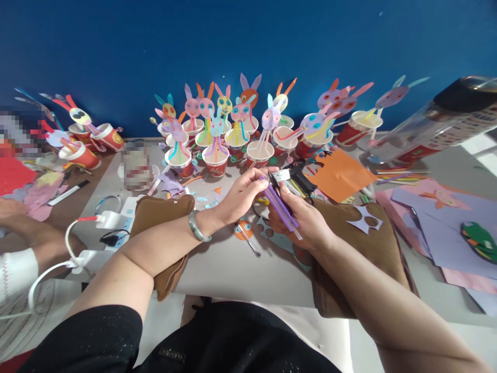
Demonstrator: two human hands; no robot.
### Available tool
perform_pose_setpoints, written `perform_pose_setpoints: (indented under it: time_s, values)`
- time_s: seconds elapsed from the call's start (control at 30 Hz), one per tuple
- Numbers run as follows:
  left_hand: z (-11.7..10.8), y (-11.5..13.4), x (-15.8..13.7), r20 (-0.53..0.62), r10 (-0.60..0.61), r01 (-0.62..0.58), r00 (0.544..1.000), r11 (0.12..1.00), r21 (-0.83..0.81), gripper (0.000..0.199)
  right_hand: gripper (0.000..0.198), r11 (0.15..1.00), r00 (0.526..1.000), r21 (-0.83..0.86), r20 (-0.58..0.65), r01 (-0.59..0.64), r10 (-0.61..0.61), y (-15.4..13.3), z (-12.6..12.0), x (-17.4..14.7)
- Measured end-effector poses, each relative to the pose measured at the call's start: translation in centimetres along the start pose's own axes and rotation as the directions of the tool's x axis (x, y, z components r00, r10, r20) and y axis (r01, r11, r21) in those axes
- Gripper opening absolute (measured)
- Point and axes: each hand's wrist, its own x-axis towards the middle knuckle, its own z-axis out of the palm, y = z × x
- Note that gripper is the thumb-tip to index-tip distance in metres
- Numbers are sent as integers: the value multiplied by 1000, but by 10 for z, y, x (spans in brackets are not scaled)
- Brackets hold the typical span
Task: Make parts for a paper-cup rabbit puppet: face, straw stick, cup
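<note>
Over the middle of the table, my left hand (248,189) pinches the upper ends of several thin purple straws (280,208). They slant down across the palm side of my right hand (303,217), whose fingers are curled. By my right thumb is a dark narrow tool (274,181), perhaps scissors; most of it is hidden in the grip. Below the hands, a pen (248,241) lies across an orange paper disc (241,230) with blue eyes. Just beyond my right hand is a black glue gun (302,176).
Paper cups (215,160) with paper rabbit heads line the blue wall. Brown cushions (163,223) lie under both forearms. A clear bottle (435,124) leans at right beside coloured paper (435,207). A power strip (120,228) and another person's arm (31,228) are at left.
</note>
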Motion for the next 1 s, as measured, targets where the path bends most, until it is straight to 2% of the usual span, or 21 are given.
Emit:
perform_pose_setpoints:
  time_s: [0.67,1.0]
  values:
    - [0,1,0,-10,-28,29,1000,999,22,25,62,997,996,49,-72,60,-56,-5,-2,0]
    - [-1,4,0,-16,-9,9,1000,999,40,24,63,997,990,10,-118,73,-71,-8,-5,1]
